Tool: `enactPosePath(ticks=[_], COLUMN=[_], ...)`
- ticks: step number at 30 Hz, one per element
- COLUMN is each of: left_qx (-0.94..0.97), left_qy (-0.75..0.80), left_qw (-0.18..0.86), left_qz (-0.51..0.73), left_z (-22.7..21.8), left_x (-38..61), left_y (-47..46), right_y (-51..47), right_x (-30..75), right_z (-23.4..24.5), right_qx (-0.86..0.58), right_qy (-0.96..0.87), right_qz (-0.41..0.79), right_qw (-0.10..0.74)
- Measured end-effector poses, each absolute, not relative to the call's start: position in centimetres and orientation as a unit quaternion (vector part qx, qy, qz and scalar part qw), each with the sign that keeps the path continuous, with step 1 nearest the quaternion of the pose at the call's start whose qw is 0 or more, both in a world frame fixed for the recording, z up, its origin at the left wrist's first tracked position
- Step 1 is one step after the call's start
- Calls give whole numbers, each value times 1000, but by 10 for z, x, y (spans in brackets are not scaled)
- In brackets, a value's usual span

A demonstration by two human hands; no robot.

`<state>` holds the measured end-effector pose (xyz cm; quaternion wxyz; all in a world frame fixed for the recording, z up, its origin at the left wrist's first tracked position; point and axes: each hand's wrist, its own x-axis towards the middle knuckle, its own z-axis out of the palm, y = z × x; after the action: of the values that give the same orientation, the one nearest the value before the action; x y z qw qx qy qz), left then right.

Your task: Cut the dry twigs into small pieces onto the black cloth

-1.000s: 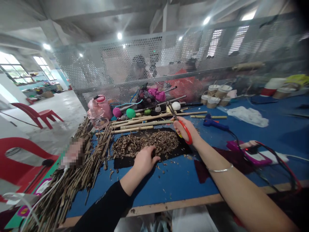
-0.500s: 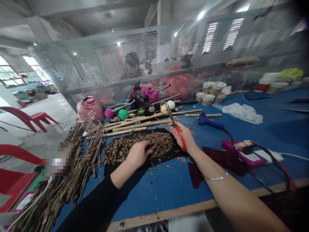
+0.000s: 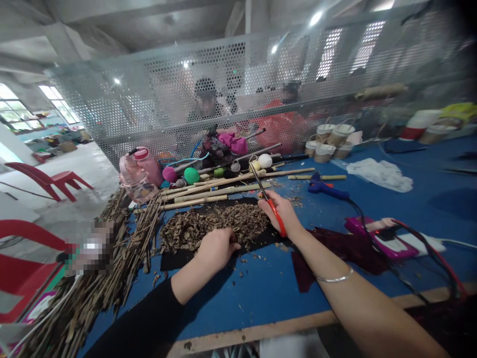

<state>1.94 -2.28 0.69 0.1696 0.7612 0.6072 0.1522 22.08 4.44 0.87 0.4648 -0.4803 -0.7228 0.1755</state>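
My right hand [image 3: 282,215] is closed round the red handles of a pair of scissors [image 3: 267,198], blades pointing up and away over the long bamboo sticks [image 3: 223,189]. My left hand [image 3: 217,247], in a black sleeve, rests with fingers curled at the near edge of a heap of brown chopped bits [image 3: 214,224] lying on a black cloth [image 3: 179,258]; what its fingers pinch is hidden. Both hands are over the blue table [image 3: 268,283].
A pile of thin dry twigs [image 3: 112,263] covers the table's left end. At the back: a pink bottle [image 3: 143,169], yarn balls [image 3: 192,175], a blue glue gun [image 3: 328,189], white cups [image 3: 328,144], white cloth [image 3: 380,174]. A pink device [image 3: 376,233] with cables lies right. Two people sit behind the perforated screen [image 3: 242,89]. Red chairs [image 3: 48,179] stand left.
My left hand slid onto the chopped heap and then back to its near edge. My right hand with the scissors drifted slightly left. The view shifted a little.
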Motion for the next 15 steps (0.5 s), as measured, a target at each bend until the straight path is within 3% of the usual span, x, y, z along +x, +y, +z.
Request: enactPosePath(ticks=[6,11,15], left_qx=[742,743,722], left_qy=[617,616,584], left_qw=[120,131,175], left_qz=[234,228,327], left_z=[7,-3,-7], left_x=[23,23,20], left_y=[-20,-18,-15], right_y=[46,46,32], right_x=[221,218,217], right_z=[6,4,17], right_qx=[-495,-496,-494], right_qy=[-724,-729,-745], right_qz=[164,162,172], right_qw=[451,444,414])
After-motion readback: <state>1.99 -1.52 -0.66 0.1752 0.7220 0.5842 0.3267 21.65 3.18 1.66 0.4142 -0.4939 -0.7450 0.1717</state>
